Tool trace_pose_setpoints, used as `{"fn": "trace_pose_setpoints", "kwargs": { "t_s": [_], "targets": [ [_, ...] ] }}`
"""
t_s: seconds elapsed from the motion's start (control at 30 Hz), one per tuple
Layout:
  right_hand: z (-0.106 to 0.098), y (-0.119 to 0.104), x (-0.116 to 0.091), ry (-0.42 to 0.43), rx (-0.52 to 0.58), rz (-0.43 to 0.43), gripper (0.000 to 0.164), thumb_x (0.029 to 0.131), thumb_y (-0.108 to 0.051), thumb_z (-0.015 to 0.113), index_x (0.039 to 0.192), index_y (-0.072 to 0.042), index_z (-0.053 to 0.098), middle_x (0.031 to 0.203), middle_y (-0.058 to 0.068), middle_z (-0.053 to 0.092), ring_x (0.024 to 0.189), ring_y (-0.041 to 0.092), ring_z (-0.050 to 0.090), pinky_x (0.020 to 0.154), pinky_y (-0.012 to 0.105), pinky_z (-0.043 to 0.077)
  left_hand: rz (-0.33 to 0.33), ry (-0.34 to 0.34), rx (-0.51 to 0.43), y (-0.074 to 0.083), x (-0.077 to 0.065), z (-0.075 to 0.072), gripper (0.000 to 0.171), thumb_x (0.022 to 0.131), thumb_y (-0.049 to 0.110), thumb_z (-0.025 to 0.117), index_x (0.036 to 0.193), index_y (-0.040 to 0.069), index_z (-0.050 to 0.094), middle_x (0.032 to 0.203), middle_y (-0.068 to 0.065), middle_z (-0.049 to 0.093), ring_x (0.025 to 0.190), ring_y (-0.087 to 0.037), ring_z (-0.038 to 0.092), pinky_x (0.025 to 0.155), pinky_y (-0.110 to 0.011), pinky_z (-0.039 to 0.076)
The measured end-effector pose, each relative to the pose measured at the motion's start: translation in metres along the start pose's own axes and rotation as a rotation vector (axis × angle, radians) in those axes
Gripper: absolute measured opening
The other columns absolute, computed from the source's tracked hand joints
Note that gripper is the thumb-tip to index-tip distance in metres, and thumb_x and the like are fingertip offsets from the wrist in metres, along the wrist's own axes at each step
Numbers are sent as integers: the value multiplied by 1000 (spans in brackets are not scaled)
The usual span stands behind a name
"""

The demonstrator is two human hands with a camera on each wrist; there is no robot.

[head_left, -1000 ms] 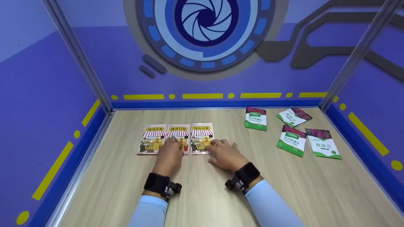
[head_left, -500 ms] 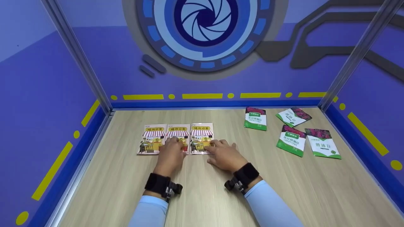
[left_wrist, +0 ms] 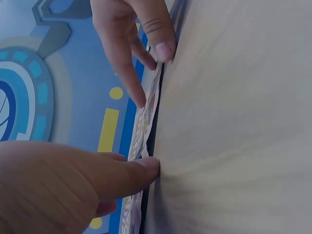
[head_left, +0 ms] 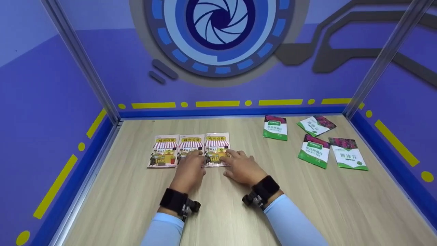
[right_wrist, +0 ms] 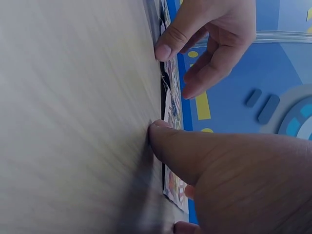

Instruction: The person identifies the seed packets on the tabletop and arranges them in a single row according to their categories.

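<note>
Three pink seed packets with a striped-awning shop picture lie flat in a row: a left packet, a middle packet and a right packet. My left hand is over the lower part of the middle packet, hiding some of it. Its fingers are loosely bent, and the left wrist view shows the thumb at the packets' near edge. My right hand rests with its fingertips on the lower right corner of the right packet. In the right wrist view its thumb touches the table beside the near edge.
Several green-and-white packets lie scattered on the right: one by the back, one turned sideways, one tilted and one at far right. Purple-blue walls enclose the wooden table at the back and sides.
My left hand has slid slightly right across the middle packet, uncovering the left packet's lower right corner. My right hand stays in place. The head view has shifted a little.
</note>
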State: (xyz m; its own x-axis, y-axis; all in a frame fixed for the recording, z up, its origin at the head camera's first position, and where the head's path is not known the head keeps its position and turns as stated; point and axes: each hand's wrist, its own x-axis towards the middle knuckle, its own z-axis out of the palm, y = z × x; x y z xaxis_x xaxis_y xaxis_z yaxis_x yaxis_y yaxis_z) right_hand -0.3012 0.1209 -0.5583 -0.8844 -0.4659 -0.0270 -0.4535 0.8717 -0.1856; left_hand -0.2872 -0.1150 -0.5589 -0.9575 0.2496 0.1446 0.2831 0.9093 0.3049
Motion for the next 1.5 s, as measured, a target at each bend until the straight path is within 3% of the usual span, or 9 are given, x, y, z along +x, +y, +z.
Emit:
{"fn": "trace_pose_setpoints", "kwargs": {
  "t_s": [0.17, 0.33, 0.47, 0.7, 0.83, 1.0, 1.13, 1.37, 1.5],
  "targets": [
    [-3, 6, 2, -7, 38, 9, 63, 100, -50, 68, 158, -31, 51, 170, 8, 40, 149, 41, 46, 108, 78, 44, 31, -22, 29, 6, -2, 3, 49, 91, 16, 84, 139, 17, 71, 149, -7, 62, 139, -32, 57, 113, -60, 48],
    [-9, 23, 5, 12, 112, 38, 63, 103, -47, 66, 159, -24, 50, 165, 11, 47, 149, 39, 48, 118, 62, 45, -7, -33, -9, 5, -4, 4, 56, 91, 11, 82, 145, 18, 66, 153, -6, 59, 144, -30, 54, 117, -60, 45],
    [-14, 42, 7, 16, 172, 110, 59, 103, -45, 66, 156, -20, 54, 162, 11, 51, 151, 36, 47, 124, 54, 41, -22, -29, -60, 1, -6, 6, 60, 90, 7, 80, 146, 19, 65, 156, -6, 57, 146, -31, 51, 118, -60, 43],
    [-15, 93, -2, 103, 149, 159, 57, 102, -37, 68, 150, -8, 59, 163, 25, 45, 151, 49, 42, 122, 64, 38, -51, -58, -88, 1, -5, 6, 57, 92, 5, 76, 146, 21, 66, 160, -5, 53, 151, -30, 47, 120, -61, 41],
    [-14, 117, -11, 140, 159, 247, 62, 100, -36, 71, 151, -5, 56, 165, 29, 40, 153, 52, 36, 121, 70, 35, -43, -54, -91, 2, -4, 7, 55, 92, 5, 76, 145, 21, 67, 160, -4, 54, 151, -29, 47, 120, -62, 40],
    [-13, 132, -16, 157, 183, 345, 66, 101, -39, 69, 156, -7, 50, 171, 29, 28, 157, 56, 23, 119, 80, 27, -36, -56, -91, 4, -3, 7, 55, 93, 6, 76, 144, 23, 67, 162, 0, 52, 154, -29, 44, 123, -65, 34],
    [-13, 138, -20, 122, 181, 372, 71, 104, -44, 62, 160, -4, 43, 172, 32, 20, 158, 60, 16, 119, 83, 21, -47, -68, -90, 6, -3, 7, 54, 94, 7, 76, 144, 24, 67, 164, 2, 50, 156, -29, 41, 124, -68, 29],
    [-16, 143, -26, 118, 150, 392, 73, 106, -44, 59, 158, 4, 42, 164, 36, 35, 152, 58, 30, 124, 69, 31, -59, -43, -62, 6, -2, 5, 58, 89, 14, 84, 143, 23, 68, 162, 0, 53, 152, -31, 46, 122, -67, 34],
    [-19, 140, -28, 123, 96, 436, 72, 105, -48, 60, 154, 3, 49, 156, 35, 42, 141, 58, 39, 111, 74, 41, -62, -38, -44, 5, -2, 4, 59, 87, 18, 87, 143, 24, 68, 162, 0, 53, 151, -31, 47, 121, -67, 35]
  ]
}}
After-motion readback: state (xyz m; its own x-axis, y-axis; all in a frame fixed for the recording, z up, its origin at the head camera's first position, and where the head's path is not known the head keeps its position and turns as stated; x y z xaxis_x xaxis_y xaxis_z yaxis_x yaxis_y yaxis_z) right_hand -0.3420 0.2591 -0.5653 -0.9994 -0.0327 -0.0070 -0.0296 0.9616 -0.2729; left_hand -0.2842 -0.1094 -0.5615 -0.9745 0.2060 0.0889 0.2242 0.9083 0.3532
